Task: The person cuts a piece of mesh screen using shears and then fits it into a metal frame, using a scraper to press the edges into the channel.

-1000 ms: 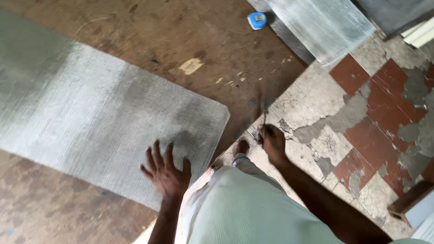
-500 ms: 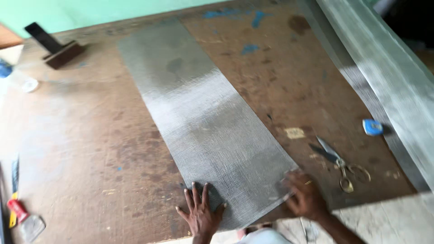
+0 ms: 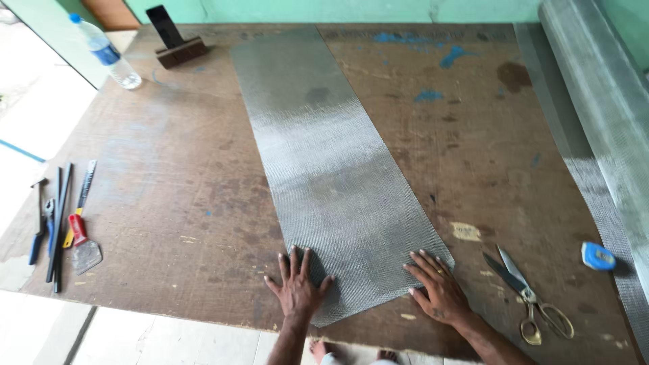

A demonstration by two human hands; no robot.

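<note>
A long strip of grey metal mesh (image 3: 318, 155) lies flat on a brown wooden board (image 3: 176, 196), running from the far edge to the near edge. My left hand (image 3: 296, 284) rests palm down with fingers spread on the strip's near left corner. My right hand (image 3: 436, 287) presses flat on the near right corner. Neither hand holds anything.
Scissors (image 3: 531, 297) and a small blue tape measure (image 3: 597, 256) lie right of my right hand. A roll of mesh (image 3: 602, 101) runs along the right edge. Pliers, a scraper (image 3: 82, 243) and other hand tools lie at the left edge. A water bottle (image 3: 105, 53) and a dark block (image 3: 177, 46) stand far left.
The view has swung up from the floor and board edge to the whole board. Both hands now lie flat on the strip's near corners, spread wider apart.
</note>
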